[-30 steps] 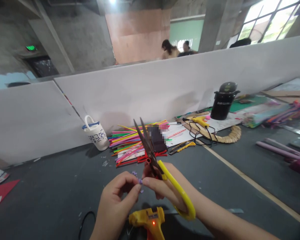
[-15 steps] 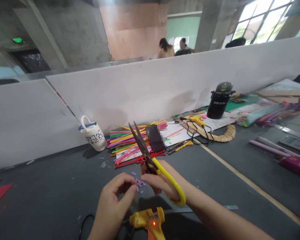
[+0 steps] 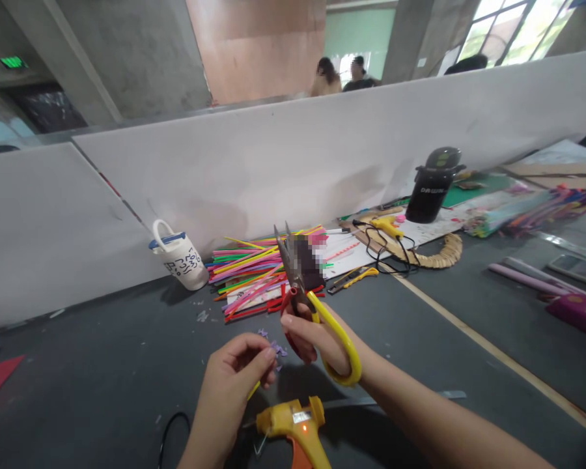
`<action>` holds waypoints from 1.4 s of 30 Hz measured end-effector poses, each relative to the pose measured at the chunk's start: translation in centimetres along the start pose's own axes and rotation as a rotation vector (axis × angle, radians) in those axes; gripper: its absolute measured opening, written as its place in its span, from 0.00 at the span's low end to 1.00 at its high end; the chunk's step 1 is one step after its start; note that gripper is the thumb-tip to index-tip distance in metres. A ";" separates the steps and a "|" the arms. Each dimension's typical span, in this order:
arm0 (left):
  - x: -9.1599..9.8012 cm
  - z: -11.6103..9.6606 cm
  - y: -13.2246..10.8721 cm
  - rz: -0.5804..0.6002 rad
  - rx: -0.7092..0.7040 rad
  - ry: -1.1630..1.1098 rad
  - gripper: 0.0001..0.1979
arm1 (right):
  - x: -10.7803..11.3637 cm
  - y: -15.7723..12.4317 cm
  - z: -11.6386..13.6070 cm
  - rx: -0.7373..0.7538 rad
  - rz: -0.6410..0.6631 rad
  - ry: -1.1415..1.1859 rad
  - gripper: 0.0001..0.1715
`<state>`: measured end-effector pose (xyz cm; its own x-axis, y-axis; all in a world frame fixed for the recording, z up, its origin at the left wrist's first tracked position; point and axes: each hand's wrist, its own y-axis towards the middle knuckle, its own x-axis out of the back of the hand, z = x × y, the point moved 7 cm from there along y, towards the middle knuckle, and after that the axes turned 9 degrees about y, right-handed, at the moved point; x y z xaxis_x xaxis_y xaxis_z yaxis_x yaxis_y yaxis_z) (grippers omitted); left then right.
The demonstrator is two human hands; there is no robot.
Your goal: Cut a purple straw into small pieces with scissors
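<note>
My right hand (image 3: pixel 312 335) holds a pair of scissors (image 3: pixel 290 260) with one yellow and one red handle. Their blades point up and stand slightly apart. To its left, my left hand (image 3: pixel 239 371) has thumb and fingers pinched together, and a thin yellow strip (image 3: pixel 254 390) shows below the fingers. Most of that strip is hidden by the hand. Small purple scraps (image 3: pixel 278 350) lie on the table between the hands. Just below them is a yellow hot glue gun (image 3: pixel 293 417) with an orange trigger and a lit red light.
Behind the hands lie many coloured strips (image 3: pixel 247 264), a dark flat object (image 3: pixel 313 267) and a utility knife (image 3: pixel 354 279). A white cup (image 3: pixel 188 264) stands left, a black canister (image 3: pixel 430 195) right. Another glue gun (image 3: pixel 388 226) rests among cables. A white partition (image 3: pixel 273 163) borders the table.
The scissors and my right hand have shifted slightly right, and the blades have come closer together and more upright. More of the yellow strip shows beneath my left hand.
</note>
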<state>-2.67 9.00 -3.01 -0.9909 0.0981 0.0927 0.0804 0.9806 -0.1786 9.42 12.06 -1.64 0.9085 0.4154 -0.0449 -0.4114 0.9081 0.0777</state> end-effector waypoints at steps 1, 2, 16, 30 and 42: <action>0.2 -0.2 0.0 -0.026 -0.023 0.027 0.06 | 0.1 0.0 0.1 0.001 -0.003 -0.001 0.15; 0.3 -0.3 0.0 -0.050 -0.048 0.063 0.05 | 0.2 0.0 0.2 0.001 -0.003 -0.008 0.13; 0.0 -0.2 -0.2 0.016 -0.039 0.101 0.05 | -0.4 -0.6 1.4 0.059 0.093 -0.276 0.03; -0.8 1.6 0.1 0.128 0.209 -0.172 0.06 | -0.8 -0.8 1.3 0.166 0.183 -0.465 0.04; -0.2 1.4 0.2 0.038 0.100 -0.122 0.03 | -0.4 -0.8 1.8 0.137 0.108 -0.535 0.07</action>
<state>-2.57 8.96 -4.41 -0.9936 0.1077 -0.0347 0.1131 0.9542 -0.2769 9.55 11.05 0.08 0.7868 0.3890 0.4792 -0.5236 0.8318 0.1845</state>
